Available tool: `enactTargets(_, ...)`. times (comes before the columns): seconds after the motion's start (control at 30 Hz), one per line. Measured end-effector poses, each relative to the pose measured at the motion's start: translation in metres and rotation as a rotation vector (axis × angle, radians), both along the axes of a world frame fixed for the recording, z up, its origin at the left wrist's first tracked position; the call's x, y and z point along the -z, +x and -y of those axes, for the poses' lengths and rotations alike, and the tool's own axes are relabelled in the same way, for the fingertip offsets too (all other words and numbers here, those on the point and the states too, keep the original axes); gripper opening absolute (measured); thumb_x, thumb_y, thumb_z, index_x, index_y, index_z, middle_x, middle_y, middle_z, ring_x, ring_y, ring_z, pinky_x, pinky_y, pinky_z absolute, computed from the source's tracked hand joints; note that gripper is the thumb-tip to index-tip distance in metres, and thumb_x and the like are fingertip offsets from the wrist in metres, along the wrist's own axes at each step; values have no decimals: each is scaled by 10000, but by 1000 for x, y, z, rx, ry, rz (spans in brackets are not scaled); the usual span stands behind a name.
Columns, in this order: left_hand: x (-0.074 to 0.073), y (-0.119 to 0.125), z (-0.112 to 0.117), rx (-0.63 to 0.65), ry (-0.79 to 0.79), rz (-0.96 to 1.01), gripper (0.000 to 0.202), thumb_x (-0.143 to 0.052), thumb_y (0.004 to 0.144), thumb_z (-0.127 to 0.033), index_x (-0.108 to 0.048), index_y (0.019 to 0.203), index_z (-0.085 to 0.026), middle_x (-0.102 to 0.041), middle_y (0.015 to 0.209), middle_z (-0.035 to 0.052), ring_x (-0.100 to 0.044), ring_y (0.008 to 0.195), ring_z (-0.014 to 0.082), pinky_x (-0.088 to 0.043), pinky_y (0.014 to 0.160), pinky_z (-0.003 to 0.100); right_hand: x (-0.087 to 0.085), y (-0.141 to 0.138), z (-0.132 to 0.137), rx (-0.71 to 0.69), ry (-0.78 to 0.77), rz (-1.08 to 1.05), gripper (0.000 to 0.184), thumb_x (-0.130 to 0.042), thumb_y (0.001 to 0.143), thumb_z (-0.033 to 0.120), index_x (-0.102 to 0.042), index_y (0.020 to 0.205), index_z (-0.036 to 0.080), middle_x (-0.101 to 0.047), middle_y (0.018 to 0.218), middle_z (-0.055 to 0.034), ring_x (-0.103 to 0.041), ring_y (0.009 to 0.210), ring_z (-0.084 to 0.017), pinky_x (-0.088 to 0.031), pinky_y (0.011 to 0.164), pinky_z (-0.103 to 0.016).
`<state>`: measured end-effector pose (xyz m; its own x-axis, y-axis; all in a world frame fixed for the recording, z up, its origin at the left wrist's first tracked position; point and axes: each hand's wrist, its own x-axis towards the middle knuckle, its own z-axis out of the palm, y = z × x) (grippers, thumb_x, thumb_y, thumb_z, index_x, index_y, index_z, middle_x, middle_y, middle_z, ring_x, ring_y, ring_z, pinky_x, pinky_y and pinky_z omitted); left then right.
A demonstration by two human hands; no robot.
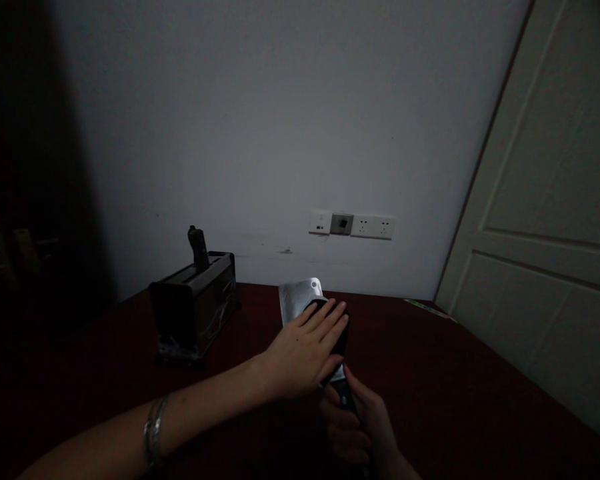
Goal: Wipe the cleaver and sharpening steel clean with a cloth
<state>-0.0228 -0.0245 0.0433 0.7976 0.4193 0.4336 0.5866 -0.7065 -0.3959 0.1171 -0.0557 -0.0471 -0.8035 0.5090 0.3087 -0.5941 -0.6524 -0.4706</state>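
My right grip point(375, 413) is wrapped round the black handle of a cleaver point(299, 299), which tilts with its blade pointing away from me. My left grip point(297, 353) lies across the blade, fingers straight and side by side over a dark piece point(341, 340); I cannot tell whether it pinches that piece. A bracelet point(155, 430) circles the left wrist. Underneath I see the dark reddish surface point(440, 393). To the left stands a knife holder point(213, 293), one black handle point(199, 247) rising from it. Behind are wall sockets point(373, 227) and, rightward, a pale door point(545, 267).
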Motion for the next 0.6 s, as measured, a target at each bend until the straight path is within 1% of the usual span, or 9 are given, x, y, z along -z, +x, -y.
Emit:
enactTargets(0.07, 0, 0, -16, -44, 4, 26, 553, -196, 921, -422, -222, 1383, -119, -135, 1476, 85, -64, 1357, 212, -125, 1088, 362, 3, -1, -3, 9, -6, -21, 332, -449, 849, 443, -518, 749, 133, -419, 481, 79, -196, 267, -5, -265, 266, -118)
enactTargets(0.13, -2, -2, -38, -103, 5, 57, 550, -175, 924, -417, -230, 1380, -115, -167, 1468, 94, -96, 1353, 215, -131, 1084, 373, 5, -2, -6, 12, -2, -51, 328, -435, 861, 427, -522, 755, 129, -413, 486, 80, -188, 270, -3, -263, 263, -114)
enactTargets(0.23, -8, -9, -68, -171, -4, 75, 555, -155, 926, -404, -218, 1383, -94, -190, 1459, 117, -141, 1346, 222, -149, 1076, 382, 4, -6, -11, 21, 15, -90, 328, -424, 870, 412, -522, 760, 119, -406, 488, 83, -181, 275, 1, -250, 260, -106)
enactTargets(0.3, -11, -13, -79, -191, -15, 67, 559, -152, 926, -395, -221, 1379, -77, -194, 1454, 132, -162, 1341, 228, -161, 1070, 385, 1, -9, -14, 31, 21, -108, 326, -420, 873, 402, -517, 758, 114, -400, 485, 86, -178, 279, 5, -234, 258, -97)
enactTargets(0.37, -12, -13, -80, -188, -17, 61, 561, -151, 925, -392, -230, 1374, -65, -200, 1450, 142, -172, 1338, 232, -165, 1067, 386, -2, -14, -19, 53, 22, -130, 321, -422, 873, 392, -512, 757, 107, -391, 480, 90, -175, 282, 9, -211, 254, -87)
enactTargets(0.53, -7, 4, -66, -86, -9, 22, 547, -178, 919, -398, -272, 1360, -87, -222, 1448, 128, -163, 1341, 218, -146, 1074, 379, -10, -29, -33, 165, -26, -165, 301, -464, 853, 376, -490, 733, 100, -371, 465, 97, -197, 296, 19, -169, 256, -69)
enactTargets(0.6, -7, 10, -69, -95, -46, 7, 533, -200, 916, -385, -309, 1343, -86, -245, 1440, 128, -181, 1336, 221, -149, 1074, 382, -10, -34, -37, 197, -48, -167, 284, -493, 838, 359, -479, 720, 101, -360, 458, 102, -204, 298, 22, -160, 258, -64)
